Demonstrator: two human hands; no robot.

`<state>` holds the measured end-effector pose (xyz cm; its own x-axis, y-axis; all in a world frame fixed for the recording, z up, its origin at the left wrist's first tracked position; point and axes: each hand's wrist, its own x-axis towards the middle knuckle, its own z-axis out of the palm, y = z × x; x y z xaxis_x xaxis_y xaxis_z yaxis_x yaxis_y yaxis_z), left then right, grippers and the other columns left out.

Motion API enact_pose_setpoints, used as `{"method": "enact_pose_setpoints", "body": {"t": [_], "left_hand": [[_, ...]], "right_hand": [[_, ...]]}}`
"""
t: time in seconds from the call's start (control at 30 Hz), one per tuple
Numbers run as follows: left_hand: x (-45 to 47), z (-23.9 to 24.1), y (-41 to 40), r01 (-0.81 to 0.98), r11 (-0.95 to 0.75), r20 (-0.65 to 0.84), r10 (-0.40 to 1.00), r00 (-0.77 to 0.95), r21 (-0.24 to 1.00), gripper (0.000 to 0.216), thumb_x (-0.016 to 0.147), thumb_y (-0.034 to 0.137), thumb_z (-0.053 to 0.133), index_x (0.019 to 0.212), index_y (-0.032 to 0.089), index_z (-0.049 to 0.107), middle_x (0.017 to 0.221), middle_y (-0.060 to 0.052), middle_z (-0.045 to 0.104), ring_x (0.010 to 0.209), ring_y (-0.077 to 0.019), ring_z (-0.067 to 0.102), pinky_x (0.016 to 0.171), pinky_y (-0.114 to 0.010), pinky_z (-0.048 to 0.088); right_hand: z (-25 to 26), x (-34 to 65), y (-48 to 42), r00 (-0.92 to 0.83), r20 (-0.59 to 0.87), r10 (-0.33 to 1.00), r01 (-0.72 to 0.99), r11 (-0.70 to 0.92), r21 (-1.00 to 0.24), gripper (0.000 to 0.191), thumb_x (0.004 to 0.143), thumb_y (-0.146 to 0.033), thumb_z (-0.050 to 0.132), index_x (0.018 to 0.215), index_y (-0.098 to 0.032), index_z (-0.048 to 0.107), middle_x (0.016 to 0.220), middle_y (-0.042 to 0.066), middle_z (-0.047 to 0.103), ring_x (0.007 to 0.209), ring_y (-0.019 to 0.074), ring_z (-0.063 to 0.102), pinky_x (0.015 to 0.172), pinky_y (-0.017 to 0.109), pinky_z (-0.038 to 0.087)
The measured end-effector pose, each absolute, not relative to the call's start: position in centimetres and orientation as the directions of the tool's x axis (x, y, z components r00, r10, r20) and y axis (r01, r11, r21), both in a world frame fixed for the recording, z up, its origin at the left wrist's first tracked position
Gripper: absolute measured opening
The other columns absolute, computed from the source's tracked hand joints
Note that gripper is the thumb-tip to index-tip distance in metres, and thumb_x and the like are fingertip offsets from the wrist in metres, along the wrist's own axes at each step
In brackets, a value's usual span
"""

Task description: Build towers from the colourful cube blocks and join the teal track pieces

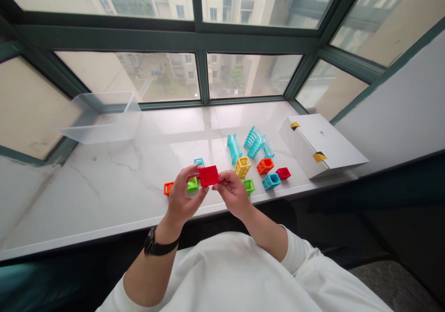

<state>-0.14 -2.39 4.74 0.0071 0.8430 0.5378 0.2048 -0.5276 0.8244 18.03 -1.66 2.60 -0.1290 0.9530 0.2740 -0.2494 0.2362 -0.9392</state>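
Between my two hands, above the front of the white sill, is a red toy block point(209, 176) with a square frame. My left hand point(184, 194) grips its left side with the fingers and thumb. At its right edge, my right hand point(233, 192) pinches it with thumb and fingers. Beyond the left hand lie an orange block point(168, 188), a green block point(192, 185) and a light blue piece point(198, 162), each partly covered. Close to the right hand are another green block point(249, 186) and a yellow block point(243, 167).
Farther right sit a blue block point(271, 181), an orange-red block point(265, 166) and a second red block point(283, 173). Behind them are turquoise ribbed pieces point(255, 141). A white box point(323, 140) stands at right, a clear plastic bin point(104, 133) at back left. Windows border the sill point(114, 187).
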Motion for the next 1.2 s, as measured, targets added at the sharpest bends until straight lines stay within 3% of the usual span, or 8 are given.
{"method": "enact_pose_setpoints", "body": {"t": [0.23, 0.37, 0.6, 0.8, 0.87, 0.93, 1.07, 1.2], "left_hand": [[0.0, 6.7, -3.0, 0.106, -0.494, 0.493, 0.869, 0.034, 0.863, 0.049, 0.09, 0.03, 0.083, 0.136, 0.028, 0.067, 0.133, -0.012, 0.067, 0.123, -0.0273, 0.069, 0.104, -0.042, 0.063], [-0.1, 7.6, -3.7, 0.187, -0.512, 0.515, 0.856, 0.036, 0.838, 0.046, 0.089, 0.031, 0.084, 0.131, 0.028, 0.068, 0.13, -0.012, 0.068, 0.125, -0.0296, 0.068, 0.106, -0.047, 0.062], [1.0, 8.7, -4.6, 0.511, -0.628, 0.697, 0.713, 0.076, 0.587, 0.046, 0.083, 0.029, 0.088, 0.125, 0.033, 0.069, 0.118, -0.007, 0.074, 0.11, -0.0292, 0.072, 0.096, -0.051, 0.064], [1.7, 8.7, -4.8, 0.55, -0.702, 0.754, 0.63, 0.183, 0.453, 0.051, 0.081, 0.022, 0.089, 0.125, 0.032, 0.066, 0.114, -0.004, 0.077, 0.105, -0.0278, 0.073, 0.093, -0.049, 0.062], [1.7, 8.4, -4.8, 0.532, -0.694, 0.747, 0.645, 0.16, 0.485, 0.053, 0.08, 0.023, 0.09, 0.126, 0.032, 0.066, 0.113, -0.005, 0.076, 0.106, -0.0277, 0.073, 0.095, -0.049, 0.061], [1.8, 7.9, -4.9, 0.46, -0.638, 0.689, 0.721, 0.075, 0.618, 0.054, 0.08, 0.028, 0.091, 0.126, 0.031, 0.064, 0.113, -0.006, 0.074, 0.104, -0.0269, 0.073, 0.093, -0.046, 0.063], [2.4, 6.4, -4.6, 0.11, -0.402, 0.411, 0.91, -0.064, 0.909, 0.047, 0.087, 0.041, 0.086, 0.125, 0.028, 0.061, 0.111, -0.006, 0.07, 0.097, -0.0212, 0.073, 0.085, -0.036, 0.064], [3.5, 5.8, -4.2, -0.142, -0.226, 0.231, 0.973, 0.02, 0.964, 0.035, 0.095, 0.047, 0.077, 0.118, 0.026, 0.061, 0.107, -0.005, 0.071, 0.093, -0.0185, 0.073, 0.079, -0.031, 0.062]], "right_hand": [[3.9, 18.5, -2.5, -0.163, 0.31, 0.937, -0.256, 0.263, -0.93, 0.024, 0.099, -0.045, 0.075, 0.106, -0.026, 0.061, 0.095, 0.002, 0.069, 0.082, 0.0169, 0.071, 0.08, 0.032, 0.062], [4.8, 18.7, -2.8, -0.138, 0.364, 0.921, -0.161, 0.342, -0.926, 0.021, 0.099, -0.043, 0.074, 0.106, -0.025, 0.064, 0.097, 0.003, 0.071, 0.084, 0.0176, 0.071, 0.081, 0.033, 0.061], [6.6, 19.4, -2.5, -0.043, 0.543, 0.838, 0.199, 0.54, -0.818, 0.007, 0.095, -0.028, 0.073, 0.093, -0.025, 0.067, 0.089, 0.001, 0.071, 0.081, 0.0185, 0.065, 0.073, 0.032, 0.054], [6.8, 20.0, -2.3, -0.028, 0.57, 0.821, 0.296, 0.551, -0.78, 0.014, 0.092, -0.022, 0.072, 0.083, -0.025, 0.063, 0.083, 0.0, 0.067, 0.078, 0.0186, 0.062, 0.073, 0.032, 0.051], [7.0, 20.4, -2.4, -0.051, 0.59, 0.806, 0.271, 0.58, -0.769, 0.009, 0.092, -0.02, 0.072, 0.09, -0.025, 0.064, 0.088, 0.001, 0.068, 0.081, 0.0191, 0.064, 0.075, 0.033, 0.053], [7.3, 20.9, -2.4, -0.11, 0.607, 0.787, 0.224, 0.615, -0.756, 0.012, 0.092, -0.02, 0.072, 0.099, -0.026, 0.066, 0.093, 0.002, 0.069, 0.085, 0.0197, 0.065, 0.077, 0.034, 0.055], [7.6, 22.3, -2.3, -0.21, 0.625, 0.752, 0.128, 0.655, -0.745, 0.029, 0.092, -0.025, 0.074, 0.12, -0.027, 0.064, 0.111, 0.007, 0.068, 0.096, 0.0218, 0.067, 0.077, 0.036, 0.062], [7.1, 23.6, -2.2, -0.246, 0.631, 0.735, 0.141, 0.672, -0.727, 0.055, 0.09, -0.032, 0.082, 0.139, -0.029, 0.059, 0.133, 0.011, 0.063, 0.121, 0.0265, 0.066, 0.085, 0.038, 0.066]]}}
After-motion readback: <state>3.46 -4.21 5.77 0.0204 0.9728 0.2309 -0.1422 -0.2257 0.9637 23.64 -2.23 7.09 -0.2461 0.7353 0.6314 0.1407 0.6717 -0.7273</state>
